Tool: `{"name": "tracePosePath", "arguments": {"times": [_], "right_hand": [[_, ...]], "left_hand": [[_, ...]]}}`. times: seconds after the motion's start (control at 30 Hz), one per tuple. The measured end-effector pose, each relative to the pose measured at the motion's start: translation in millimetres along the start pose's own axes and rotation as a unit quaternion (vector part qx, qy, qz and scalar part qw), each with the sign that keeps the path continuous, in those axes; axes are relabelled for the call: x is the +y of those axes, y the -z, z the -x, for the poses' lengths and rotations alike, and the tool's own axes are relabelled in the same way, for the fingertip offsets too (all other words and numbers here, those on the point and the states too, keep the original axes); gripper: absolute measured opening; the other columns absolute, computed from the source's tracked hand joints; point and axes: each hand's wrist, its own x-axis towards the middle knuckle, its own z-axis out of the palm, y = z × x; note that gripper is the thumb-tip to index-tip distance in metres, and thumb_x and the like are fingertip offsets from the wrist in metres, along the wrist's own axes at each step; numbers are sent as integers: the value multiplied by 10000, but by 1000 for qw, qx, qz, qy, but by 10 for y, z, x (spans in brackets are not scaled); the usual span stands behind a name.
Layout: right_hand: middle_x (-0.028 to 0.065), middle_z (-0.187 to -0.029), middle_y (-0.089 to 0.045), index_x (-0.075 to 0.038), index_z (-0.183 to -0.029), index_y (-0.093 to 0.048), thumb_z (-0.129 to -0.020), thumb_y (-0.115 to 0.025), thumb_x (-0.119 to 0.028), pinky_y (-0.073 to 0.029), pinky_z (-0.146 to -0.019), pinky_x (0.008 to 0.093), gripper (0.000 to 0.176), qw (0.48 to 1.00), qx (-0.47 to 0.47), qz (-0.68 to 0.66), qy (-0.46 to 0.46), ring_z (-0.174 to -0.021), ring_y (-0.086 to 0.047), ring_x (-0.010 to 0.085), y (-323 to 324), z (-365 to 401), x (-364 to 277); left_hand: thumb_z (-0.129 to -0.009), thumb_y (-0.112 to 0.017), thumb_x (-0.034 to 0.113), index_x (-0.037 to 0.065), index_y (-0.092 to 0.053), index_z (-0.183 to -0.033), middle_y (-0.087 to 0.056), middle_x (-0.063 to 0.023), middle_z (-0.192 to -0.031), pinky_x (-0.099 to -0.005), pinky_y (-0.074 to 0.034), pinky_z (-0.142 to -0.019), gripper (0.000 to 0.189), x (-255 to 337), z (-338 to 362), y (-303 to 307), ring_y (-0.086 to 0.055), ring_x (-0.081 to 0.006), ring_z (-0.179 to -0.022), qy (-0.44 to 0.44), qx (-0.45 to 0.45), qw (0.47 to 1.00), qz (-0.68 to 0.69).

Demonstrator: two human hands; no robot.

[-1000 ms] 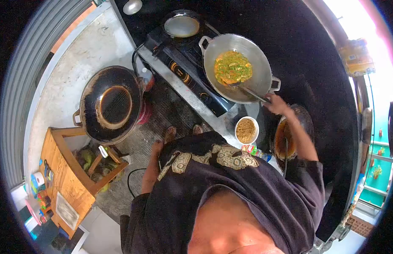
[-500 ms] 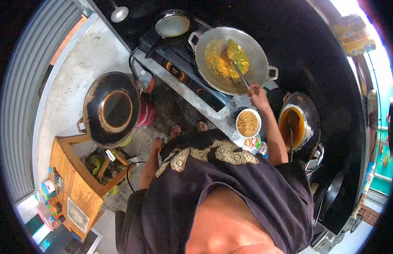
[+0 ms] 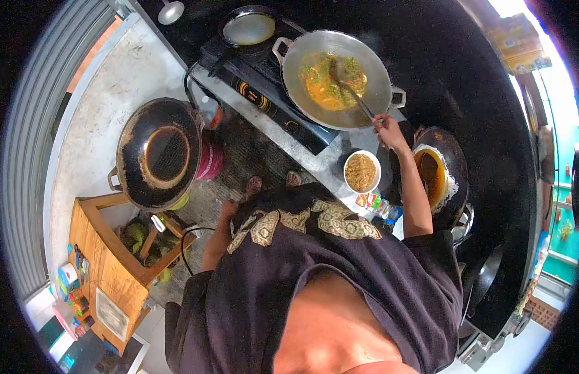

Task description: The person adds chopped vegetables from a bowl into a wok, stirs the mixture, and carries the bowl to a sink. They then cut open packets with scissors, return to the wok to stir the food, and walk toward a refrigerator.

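My right hand (image 3: 387,132) is closed around the handle of a long-handled spatula (image 3: 359,103). Its head dips into a yellow-orange soup with green pieces (image 3: 317,84), which hides the end. The soup fills the bottom of a large two-handled metal wok (image 3: 380,87) on a black gas stove (image 3: 274,112). Below my right forearm, a white bowl of brown crumbly food (image 3: 360,171) stands on the counter. My left hand (image 3: 228,210) hangs low at my side, away from the stove, its fingers too small and dim to make out.
A frying pan (image 3: 249,30) sits on the far burner. At right stands a dark wok (image 3: 448,140) with brown liquid and a white crusted rim. Another blackened wok (image 3: 130,146) is at left, near a wooden table (image 3: 109,262). Small colourful packets (image 3: 375,202) lie beside the bowl.
My right hand has shifted slightly with the spatula, whose head has swept through the soup and stirred its surface. My left hand stays low at my side.
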Motion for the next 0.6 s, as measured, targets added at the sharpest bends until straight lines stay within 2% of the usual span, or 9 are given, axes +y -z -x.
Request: {"name": "tracePosePath", "arguments": {"times": [0.07,0.1,0.23,0.37,0.4,0.43,0.5,0.53,0.6], "right_hand": [[47,-707,-526,-27,-1103,-479,-897,-535,-267,-344,-338,236,321,998,-30,46,9,-423,-428,74,-34,31,-52],[42,-702,-525,-23,-1098,-484,-898,-534,-262,-346,-339,237,315,996,-46,70,13,-421,-425,72,-28,58,-67],[14,-640,-515,-43,-1139,-491,-895,-535,-247,-330,-338,221,321,986,-92,137,28,-427,-420,62,340,139,-239],[35,-652,-552,-5,-1104,-538,-864,-550,-193,-358,-385,244,306,948,10,286,136,-449,-468,85,503,-59,-344],[73,-681,-580,8,-1067,-561,-853,-553,-188,-394,-430,277,291,936,33,304,177,-476,-508,124,469,-141,-352],[112,-710,-608,22,-1030,-584,-843,-556,-183,-430,-476,309,279,920,57,322,217,-504,-548,162,435,-221,-363],[152,-741,-624,29,-1015,-595,-841,-555,-195,-466,-546,343,286,845,101,388,354,-567,-592,210,391,-615,-57],[194,-780,-630,34,-988,-608,-842,-551,-209,-478,-666,375,290,896,52,362,250,-686,-623,269,293,-557,-173],[189,-790,-632,24,-1002,-606,-837,-558,-214,-478,-660,373,294,914,11,376,156,-701,-623,257,154,-572,-170]], "left_hand": [[-702,-598,413,11,-642,-844,-639,-213,-817,-442,-464,-726,428,-131,-35,-113,-618,-358,-818,7,31,998,46],[-698,-597,411,11,-642,-837,-639,-211,-818,-442,-464,-721,426,-155,-22,-124,-618,-355,-813,35,-1,995,95],[-700,-591,407,9,-642,-828,-637,-210,-820,-438,-461,-717,421,-201,-71,-188,-621,-342,-814,40,20,996,83],[-740,-548,394,23,-626,-941,-631,-225,-890,-461,-451,-777,429,439,370,167,-605,-375,-874,90,53,992,72],[-765,-522,407,27,-624,-965,-627,-234,-917,-460,-451,-797,441,340,335,231,-596,-391,-900,-10,10,998,59],[-767,-518,418,23,-623,-969,-625,-239,-922,-457,-451,-799,455,360,321,231,-595,-391,-907,3,-1,999,54],[-771,-509,441,17,-622,-976,-621,-249,-933,-452,-451,-803,484,400,297,248,-592,-392,-922,29,-23,998,45],[-766,-516,446,12,-625,-963,-622,-250,-928,-451,-453,-798,489,422,301,234,-594,-391,-917,38,-8,998,45],[-754,-528,458,4,-630,-938,-624,-251,-917,-450,-455,-789,500,466,317,205,-599,-389,-909,59,23,997,46]]}}
